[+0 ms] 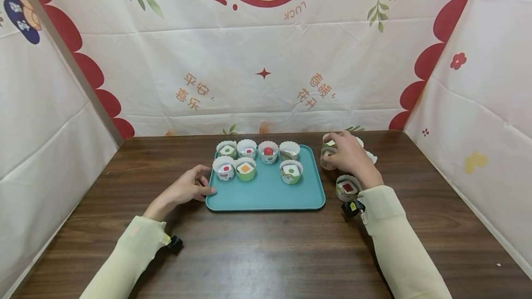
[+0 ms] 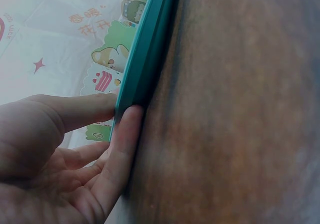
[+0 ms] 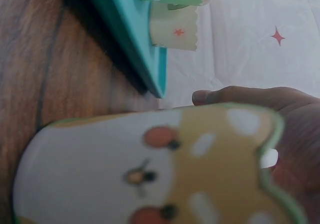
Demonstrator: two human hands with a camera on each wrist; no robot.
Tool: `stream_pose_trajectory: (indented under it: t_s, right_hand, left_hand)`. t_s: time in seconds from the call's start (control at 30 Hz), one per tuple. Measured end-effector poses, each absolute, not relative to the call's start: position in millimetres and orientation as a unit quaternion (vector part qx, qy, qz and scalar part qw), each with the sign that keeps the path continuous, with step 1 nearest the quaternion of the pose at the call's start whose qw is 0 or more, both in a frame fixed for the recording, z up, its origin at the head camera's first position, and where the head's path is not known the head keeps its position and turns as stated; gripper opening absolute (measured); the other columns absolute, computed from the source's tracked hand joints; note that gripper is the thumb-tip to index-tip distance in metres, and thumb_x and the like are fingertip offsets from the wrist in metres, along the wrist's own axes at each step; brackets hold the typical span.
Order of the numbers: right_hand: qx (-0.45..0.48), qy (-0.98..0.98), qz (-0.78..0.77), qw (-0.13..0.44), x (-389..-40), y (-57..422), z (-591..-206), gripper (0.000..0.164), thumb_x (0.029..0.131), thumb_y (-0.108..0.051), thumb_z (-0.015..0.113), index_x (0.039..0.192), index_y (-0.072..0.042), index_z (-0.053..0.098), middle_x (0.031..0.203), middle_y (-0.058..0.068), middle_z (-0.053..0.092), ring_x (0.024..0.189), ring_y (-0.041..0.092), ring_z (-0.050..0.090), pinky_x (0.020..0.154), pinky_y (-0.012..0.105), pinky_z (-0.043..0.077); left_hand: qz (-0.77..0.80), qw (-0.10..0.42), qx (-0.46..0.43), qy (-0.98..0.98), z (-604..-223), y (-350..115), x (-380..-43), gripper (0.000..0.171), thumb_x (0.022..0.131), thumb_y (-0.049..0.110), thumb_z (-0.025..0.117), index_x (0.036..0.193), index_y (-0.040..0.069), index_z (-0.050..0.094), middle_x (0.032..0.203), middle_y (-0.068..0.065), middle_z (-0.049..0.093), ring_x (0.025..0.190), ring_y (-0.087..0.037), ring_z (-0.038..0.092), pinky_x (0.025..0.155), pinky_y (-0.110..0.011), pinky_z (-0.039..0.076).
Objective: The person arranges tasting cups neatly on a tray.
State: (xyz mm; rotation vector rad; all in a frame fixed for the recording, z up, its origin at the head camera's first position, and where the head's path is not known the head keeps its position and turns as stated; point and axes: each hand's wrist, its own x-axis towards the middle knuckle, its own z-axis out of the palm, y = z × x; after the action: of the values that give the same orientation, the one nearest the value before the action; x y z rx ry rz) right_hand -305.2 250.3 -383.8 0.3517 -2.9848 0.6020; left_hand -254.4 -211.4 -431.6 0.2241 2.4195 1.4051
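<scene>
A teal tray [image 1: 266, 197] lies on the table with several paper cake cups on it, one of them a green cup [image 1: 291, 172] at the right. My left hand [image 1: 193, 184] holds the tray's left edge. In the left wrist view its thumb touches the rim and a finger [image 2: 127, 129] lies against the underside. My right hand [image 1: 351, 153] is over a cluster of cups right of the tray, fingers bent down at a pale cup [image 1: 327, 158]; whether they pinch it I cannot tell. A cup with a dog-face print [image 3: 150, 169] partly hides this hand in the right wrist view.
A cup with a dark red square [image 1: 347, 188] stands near my right wrist. Another cup's white rim [image 1: 371, 157] shows behind that hand. A printed cloth [image 1: 262, 50] hangs behind the wooden table [image 1: 249, 253] and along both sides.
</scene>
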Motion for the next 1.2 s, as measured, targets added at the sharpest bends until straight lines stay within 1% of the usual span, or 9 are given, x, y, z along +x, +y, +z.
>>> stream_pose_trajectory:
  t_s: [0.13,0.23,0.37,0.53,0.7,0.8,0.9,1.07,1.2]
  right_hand:
    - [0.108,-0.977,0.180,0.038,-302.8,249.7,-381.4,0.051,0.088,-0.026,0.076,0.134,-0.008,0.062,0.136,0.026,0.054,0.115,0.040,0.052,0.085,0.060,0.052]
    - [0.109,-0.979,0.168,0.033,-302.0,250.9,-382.2,0.053,0.087,-0.027,0.077,0.133,-0.005,0.061,0.126,0.027,0.056,0.109,0.039,0.052,0.080,0.057,0.051]
    - [0.113,-0.979,0.164,0.031,-302.6,251.7,-385.9,0.057,0.086,-0.029,0.079,0.134,-0.004,0.060,0.118,0.026,0.059,0.104,0.038,0.051,0.078,0.053,0.050]
    - [0.113,-0.977,0.175,0.034,-304.1,251.7,-389.2,0.059,0.087,-0.027,0.079,0.138,-0.005,0.061,0.118,0.026,0.058,0.101,0.038,0.048,0.076,0.051,0.049]
    - [0.111,-0.978,0.172,0.036,-304.8,251.6,-389.8,0.050,0.087,-0.025,0.078,0.132,-0.007,0.065,0.118,0.025,0.059,0.103,0.038,0.047,0.075,0.051,0.048]
    - [0.116,-0.978,0.172,0.035,-304.3,251.7,-389.2,0.048,0.087,-0.024,0.078,0.131,-0.007,0.065,0.117,0.026,0.059,0.103,0.039,0.048,0.073,0.051,0.049]
    - [0.124,-0.977,0.171,0.031,-304.4,251.9,-389.1,0.047,0.087,-0.022,0.078,0.129,-0.009,0.064,0.117,0.026,0.061,0.105,0.041,0.050,0.073,0.052,0.050]
    - [0.143,-0.976,0.163,0.019,-303.5,252.1,-388.9,0.046,0.088,-0.022,0.078,0.130,-0.011,0.063,0.118,0.024,0.065,0.109,0.042,0.053,0.081,0.057,0.051]
    - [0.157,-0.974,0.166,0.012,-304.2,252.5,-390.2,0.046,0.088,-0.022,0.076,0.131,-0.010,0.063,0.120,0.022,0.066,0.111,0.041,0.054,0.084,0.058,0.051]
  left_hand:
    - [0.492,0.165,0.080,0.851,-432.0,-211.3,-254.6,0.073,0.093,0.008,0.076,0.151,-0.005,0.035,0.096,-0.012,0.056,0.080,-0.019,0.060,0.074,-0.036,0.065]
    - [0.491,0.164,0.080,0.852,-432.6,-211.2,-254.5,0.073,0.093,0.008,0.076,0.152,-0.005,0.035,0.096,-0.012,0.056,0.080,-0.019,0.060,0.074,-0.036,0.065]
    - [0.494,0.165,0.077,0.850,-433.2,-211.2,-254.2,0.072,0.093,0.008,0.076,0.151,-0.005,0.035,0.097,-0.012,0.056,0.080,-0.019,0.060,0.075,-0.037,0.065]
    - [0.494,0.164,0.077,0.850,-433.5,-211.6,-254.7,0.072,0.093,0.007,0.076,0.151,-0.005,0.036,0.096,-0.012,0.056,0.080,-0.019,0.060,0.074,-0.036,0.065]
    - [0.492,0.163,0.077,0.852,-433.3,-211.9,-255.3,0.072,0.093,0.007,0.076,0.151,-0.005,0.035,0.097,-0.012,0.056,0.080,-0.019,0.060,0.074,-0.036,0.065]
    - [0.492,0.162,0.076,0.852,-432.5,-211.6,-255.0,0.072,0.093,0.007,0.076,0.151,-0.005,0.035,0.097,-0.012,0.055,0.080,-0.019,0.060,0.074,-0.035,0.065]
    - [0.490,0.162,0.076,0.853,-431.7,-211.4,-254.2,0.072,0.093,0.007,0.076,0.151,-0.005,0.036,0.097,-0.012,0.055,0.080,-0.019,0.060,0.074,-0.035,0.065]
    - [0.493,0.163,0.076,0.851,-431.7,-211.7,-253.6,0.071,0.093,0.006,0.075,0.151,-0.005,0.036,0.097,-0.012,0.055,0.080,-0.019,0.060,0.074,-0.036,0.065]
    - [0.492,0.162,0.076,0.852,-431.8,-211.3,-253.8,0.071,0.093,0.007,0.075,0.151,-0.004,0.036,0.097,-0.012,0.055,0.080,-0.019,0.060,0.075,-0.036,0.065]
